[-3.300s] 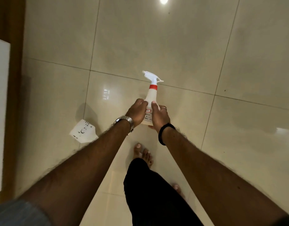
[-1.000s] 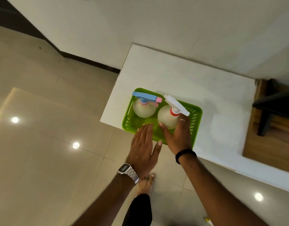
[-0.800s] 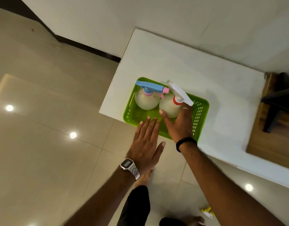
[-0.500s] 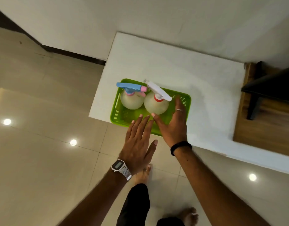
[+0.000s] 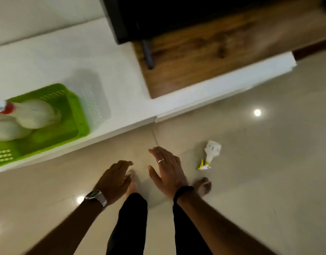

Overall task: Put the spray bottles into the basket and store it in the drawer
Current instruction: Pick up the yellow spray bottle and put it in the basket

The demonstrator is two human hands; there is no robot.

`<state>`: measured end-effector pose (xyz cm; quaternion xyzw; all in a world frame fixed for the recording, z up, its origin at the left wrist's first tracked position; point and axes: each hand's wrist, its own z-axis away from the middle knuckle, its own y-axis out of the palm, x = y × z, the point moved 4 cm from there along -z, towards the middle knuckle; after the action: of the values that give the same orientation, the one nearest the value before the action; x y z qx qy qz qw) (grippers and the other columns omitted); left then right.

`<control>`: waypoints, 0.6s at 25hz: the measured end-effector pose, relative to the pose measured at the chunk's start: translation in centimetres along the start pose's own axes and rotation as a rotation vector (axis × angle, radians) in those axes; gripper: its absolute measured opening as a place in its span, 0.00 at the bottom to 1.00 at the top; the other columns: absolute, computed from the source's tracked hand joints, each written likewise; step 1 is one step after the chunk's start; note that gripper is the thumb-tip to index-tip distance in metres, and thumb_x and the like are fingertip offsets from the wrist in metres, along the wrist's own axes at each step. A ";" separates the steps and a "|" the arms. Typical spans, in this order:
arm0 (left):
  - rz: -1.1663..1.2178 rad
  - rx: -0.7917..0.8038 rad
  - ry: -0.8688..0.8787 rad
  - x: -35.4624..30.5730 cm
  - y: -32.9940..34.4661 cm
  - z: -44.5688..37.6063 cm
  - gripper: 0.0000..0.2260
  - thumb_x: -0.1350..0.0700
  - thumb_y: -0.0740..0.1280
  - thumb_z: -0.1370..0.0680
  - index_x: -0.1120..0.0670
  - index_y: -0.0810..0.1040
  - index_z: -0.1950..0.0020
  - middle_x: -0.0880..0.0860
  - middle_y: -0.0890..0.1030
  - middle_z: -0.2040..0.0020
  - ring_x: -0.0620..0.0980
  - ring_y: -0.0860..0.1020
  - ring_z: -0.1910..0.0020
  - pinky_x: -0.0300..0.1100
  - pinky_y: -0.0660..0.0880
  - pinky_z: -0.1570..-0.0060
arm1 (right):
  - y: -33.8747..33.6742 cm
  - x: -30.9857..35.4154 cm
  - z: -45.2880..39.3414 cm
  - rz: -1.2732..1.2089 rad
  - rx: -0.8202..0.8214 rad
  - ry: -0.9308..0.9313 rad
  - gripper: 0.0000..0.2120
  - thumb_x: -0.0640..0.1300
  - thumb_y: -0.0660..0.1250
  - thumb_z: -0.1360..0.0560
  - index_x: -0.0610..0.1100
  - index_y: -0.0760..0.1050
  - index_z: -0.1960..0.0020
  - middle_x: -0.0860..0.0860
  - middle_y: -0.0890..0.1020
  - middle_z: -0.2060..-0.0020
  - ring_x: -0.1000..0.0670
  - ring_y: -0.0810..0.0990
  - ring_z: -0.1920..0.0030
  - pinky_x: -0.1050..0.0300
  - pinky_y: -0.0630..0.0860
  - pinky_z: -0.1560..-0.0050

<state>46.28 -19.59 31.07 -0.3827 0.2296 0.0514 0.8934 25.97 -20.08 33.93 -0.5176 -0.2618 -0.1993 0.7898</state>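
Hands, left hand [image 5: 114,181] and right hand [image 5: 167,172], are open and empty; a careless step could kick the yellow-nozzle spray bottle [image 5: 210,152] away.

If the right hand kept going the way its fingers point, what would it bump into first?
Probably the white cabinet. The open right hand points up and slightly left over bare floor. The fallen bottle lies off to its right. Depth is unclear.
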 end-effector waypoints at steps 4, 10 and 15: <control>-0.093 0.273 -0.124 -5.5 6.2 -4.7 0.25 0.48 0.61 0.19 0.52 0.63 0.23 0.52 0.68 0.25 0.55 0.71 0.30 0.47 0.72 0.34 | -1.3 -14.9 7.6 0.059 0.192 0.396 0.31 0.56 0.60 0.20 0.49 0.60 0.19 0.48 0.62 0.20 0.45 0.63 0.21 0.45 0.64 0.26; 0.028 0.273 -0.081 -19.2 14.1 -16.6 0.23 0.49 0.62 0.19 0.53 0.66 0.25 0.55 0.71 0.26 0.56 0.71 0.29 0.48 0.69 0.32 | -4.0 -31.5 11.6 -0.079 0.135 0.680 0.30 0.52 0.63 0.20 0.44 0.61 0.21 0.47 0.65 0.23 0.42 0.66 0.24 0.45 0.67 0.30; 0.049 0.251 -0.107 -26.0 21.6 -26.2 0.23 0.48 0.62 0.19 0.53 0.66 0.26 0.55 0.73 0.28 0.58 0.72 0.30 0.52 0.70 0.32 | -2.6 -41.7 8.8 -0.232 0.120 0.752 0.30 0.51 0.62 0.18 0.40 0.61 0.21 0.44 0.67 0.23 0.39 0.71 0.28 0.43 0.70 0.31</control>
<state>7.69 -20.76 12.69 -0.2591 0.1956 0.0646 0.9436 -10.07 -11.14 12.84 -0.3287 -0.0224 -0.4472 0.8316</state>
